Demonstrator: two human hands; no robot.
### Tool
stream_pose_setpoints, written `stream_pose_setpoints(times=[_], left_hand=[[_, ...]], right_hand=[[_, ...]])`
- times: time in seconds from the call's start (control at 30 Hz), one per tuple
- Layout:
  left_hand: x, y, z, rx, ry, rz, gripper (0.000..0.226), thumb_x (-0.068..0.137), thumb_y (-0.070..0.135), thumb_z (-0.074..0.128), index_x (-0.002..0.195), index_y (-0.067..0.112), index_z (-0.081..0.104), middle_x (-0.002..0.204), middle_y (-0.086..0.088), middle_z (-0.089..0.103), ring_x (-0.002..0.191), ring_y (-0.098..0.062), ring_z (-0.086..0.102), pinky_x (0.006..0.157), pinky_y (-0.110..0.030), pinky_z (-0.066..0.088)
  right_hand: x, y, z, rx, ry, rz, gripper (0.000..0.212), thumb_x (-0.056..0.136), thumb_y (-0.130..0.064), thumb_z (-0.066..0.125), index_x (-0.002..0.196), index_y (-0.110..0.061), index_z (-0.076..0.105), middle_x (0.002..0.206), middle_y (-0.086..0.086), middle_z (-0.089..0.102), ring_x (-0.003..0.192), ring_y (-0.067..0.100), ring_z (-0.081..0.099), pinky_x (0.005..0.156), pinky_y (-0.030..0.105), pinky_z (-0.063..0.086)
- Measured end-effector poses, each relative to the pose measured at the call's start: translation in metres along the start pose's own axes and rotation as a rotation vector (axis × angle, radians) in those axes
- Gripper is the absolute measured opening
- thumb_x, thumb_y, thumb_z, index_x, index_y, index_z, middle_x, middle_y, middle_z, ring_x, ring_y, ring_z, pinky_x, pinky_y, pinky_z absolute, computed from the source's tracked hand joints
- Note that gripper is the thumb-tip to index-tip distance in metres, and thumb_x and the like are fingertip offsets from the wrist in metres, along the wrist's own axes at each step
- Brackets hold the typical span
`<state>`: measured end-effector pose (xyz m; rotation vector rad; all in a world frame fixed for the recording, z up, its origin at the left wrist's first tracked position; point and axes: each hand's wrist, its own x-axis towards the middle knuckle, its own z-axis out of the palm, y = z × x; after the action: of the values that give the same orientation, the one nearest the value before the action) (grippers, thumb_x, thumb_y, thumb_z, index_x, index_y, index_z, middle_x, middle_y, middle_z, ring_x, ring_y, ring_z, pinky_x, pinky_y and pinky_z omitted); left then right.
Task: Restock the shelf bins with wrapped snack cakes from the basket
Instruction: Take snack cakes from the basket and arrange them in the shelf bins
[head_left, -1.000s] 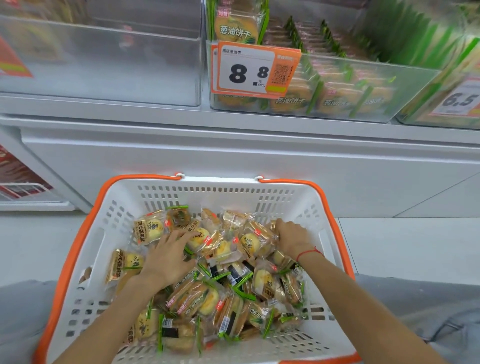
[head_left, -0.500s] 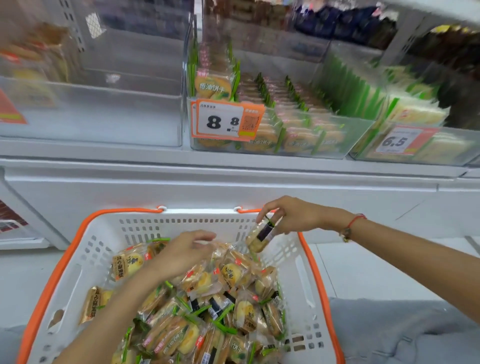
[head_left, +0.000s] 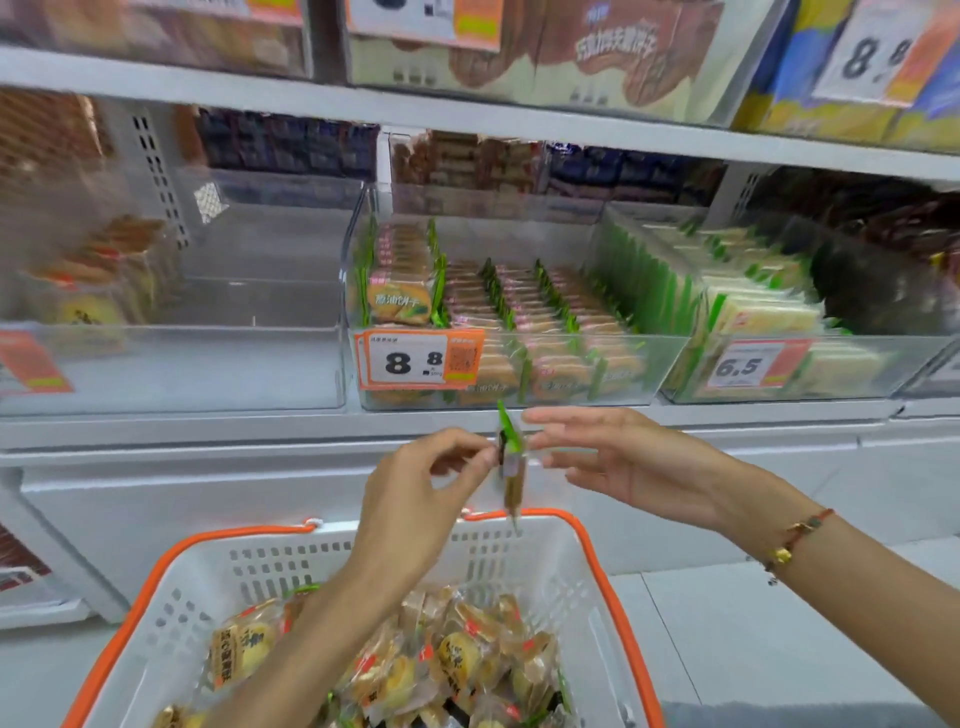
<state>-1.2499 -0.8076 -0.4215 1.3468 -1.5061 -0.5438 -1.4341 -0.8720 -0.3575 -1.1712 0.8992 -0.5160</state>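
Snack cake (head_left: 510, 467) upright, long axis vertical, edge-on, in left hand (head_left: 415, 499) pinch grip; right hand (head_left: 618, 462) grip wide.

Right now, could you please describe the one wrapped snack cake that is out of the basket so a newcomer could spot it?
Start at the white plastic basket with the orange rim. Just above its far edge, between the left hand and right hand, hangs a green-tipped wrapped snack cake. Unlike the heaped cakes below, it is held upright, edge-on, in mid-air.
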Motion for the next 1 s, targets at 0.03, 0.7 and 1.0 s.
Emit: stream_pose_setpoints(times=[0.03,0.7,1.0], left_hand=[[0.004,0.003,0.01,-0.107,-0.051,-0.087,0.012,0.089,0.022,0.065,0.089,0.033,0.069,0.088,0.016,0.071,0.083,-0.002,0.067,0.078,-0.023,0.052],[-0.072,-0.156,0.011,0.793,-0.609,-0.276,0.048,0.092,0.04,0.055,0.138,0.029,0.044,0.145,0.006,0.042,0.13,-0.015,0.04,0.105,-0.032,0.037],[-0.11,-0.197,0.003,0.748,-0.692,-0.422,0.072,0.093,0.05,0.05,0.151,0.042,0.008,0.157,0.013,0.01,0.144,-0.016,0.01,0.115,-0.044,0.017]], right_hand=[[0.002,0.003,-0.001,-0.011,0.033,-0.023,0.024,0.085,-0.002,0.062,0.105,-0.013,0.069,0.089,0.006,0.073,0.069,0.006,0.066,0.06,0.012,0.052],[0.081,0.168,-0.026,-1.539,-0.103,0.36,0.04,0.094,-0.014,0.048,0.133,-0.012,0.047,0.127,0.011,0.054,0.115,0.029,0.054,0.088,0.034,0.045],[0.119,0.272,-0.012,-1.414,0.255,0.29,0.016,0.094,-0.013,0.048,0.108,-0.01,0.055,0.115,0.011,0.058,0.106,0.029,0.057,0.081,0.034,0.044]])
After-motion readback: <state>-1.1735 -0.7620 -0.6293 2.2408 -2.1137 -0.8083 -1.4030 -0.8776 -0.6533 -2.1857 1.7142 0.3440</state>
